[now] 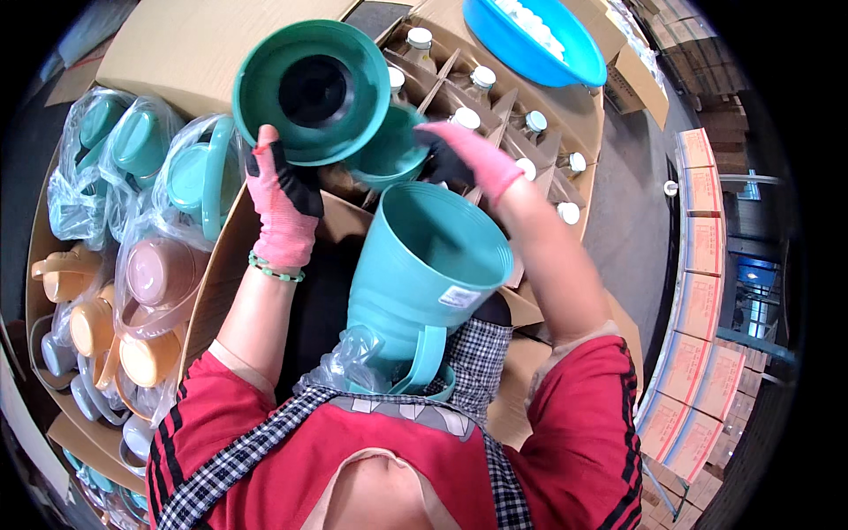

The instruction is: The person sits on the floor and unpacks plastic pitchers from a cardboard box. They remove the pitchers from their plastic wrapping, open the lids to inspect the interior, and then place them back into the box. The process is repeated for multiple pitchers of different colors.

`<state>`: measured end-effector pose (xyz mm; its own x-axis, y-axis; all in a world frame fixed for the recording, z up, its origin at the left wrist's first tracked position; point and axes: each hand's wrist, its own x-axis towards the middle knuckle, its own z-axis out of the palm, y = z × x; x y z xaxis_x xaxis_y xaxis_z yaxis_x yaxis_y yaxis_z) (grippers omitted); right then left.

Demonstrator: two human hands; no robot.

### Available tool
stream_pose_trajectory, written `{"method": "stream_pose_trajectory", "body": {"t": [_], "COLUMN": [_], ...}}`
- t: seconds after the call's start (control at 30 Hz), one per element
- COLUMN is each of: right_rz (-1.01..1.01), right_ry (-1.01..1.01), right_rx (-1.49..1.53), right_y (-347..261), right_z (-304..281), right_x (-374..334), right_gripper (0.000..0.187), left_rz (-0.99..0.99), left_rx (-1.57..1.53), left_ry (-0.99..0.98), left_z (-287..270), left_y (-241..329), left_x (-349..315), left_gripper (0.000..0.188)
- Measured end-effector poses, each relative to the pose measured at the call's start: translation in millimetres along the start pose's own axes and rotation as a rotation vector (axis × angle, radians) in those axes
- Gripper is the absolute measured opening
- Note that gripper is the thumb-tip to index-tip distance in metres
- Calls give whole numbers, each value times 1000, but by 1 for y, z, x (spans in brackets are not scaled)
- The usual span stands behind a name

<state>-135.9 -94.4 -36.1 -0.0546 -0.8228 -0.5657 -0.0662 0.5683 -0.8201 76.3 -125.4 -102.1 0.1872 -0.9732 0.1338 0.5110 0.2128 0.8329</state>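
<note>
Stacked cartons [704, 243], green round piece [360, 99], left hand [284, 196] at lower rim

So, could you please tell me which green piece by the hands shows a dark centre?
The wide round piece at the left hand. The smaller piece at the right hand and the handled jug below show only green inside.

Jug [393, 283] before the carton [590, 132] (bottles [482, 77] inside), basin [579, 66] behind it, bagged jugs [140, 146] left

I look in on a warehouse-like packing area: stacked orange cardboard cartons [704, 246], bare grey floor [632, 190], and a partitioned brown cardboard box [590, 146] of white-capped clear bottles [481, 79].
</note>
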Motion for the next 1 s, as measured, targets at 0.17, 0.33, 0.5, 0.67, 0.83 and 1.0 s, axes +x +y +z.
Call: {"method": "stream_pose_trajectory", "body": {"t": [0.17, 0.33, 0.5, 0.67, 0.83, 1.0], "right_rz": [-603, -198, -430, -506, -267, -224], "right_ry": [522, 570, 886, 799, 83, 196], "right_rx": [-1300, -1304, -894, -768, -1144, -974], "right_y": [33, 70, 86, 81, 93, 110], "right_z": [-128, -168, -140, -63, -32, -37], "right_x": [12, 26, 20, -13, 20, 34], "right_gripper": [45, 55, 59, 48, 34, 31], "left_rz": [-264, -417, -394, -365, -364, -313], "left_rx": [-366, -559, -502, -466, -500, -402], "left_ry": [-24, 64, 9, 80, 33, -35], "left_z": [-12, -5, -17, -13, -12, -19], "left_y": [2, 26, 38, 52, 53, 45], "left_x": [0, 5, 6, 6, 2, 3], "left_gripper": [28, 30, 33, 35, 36, 35]}}
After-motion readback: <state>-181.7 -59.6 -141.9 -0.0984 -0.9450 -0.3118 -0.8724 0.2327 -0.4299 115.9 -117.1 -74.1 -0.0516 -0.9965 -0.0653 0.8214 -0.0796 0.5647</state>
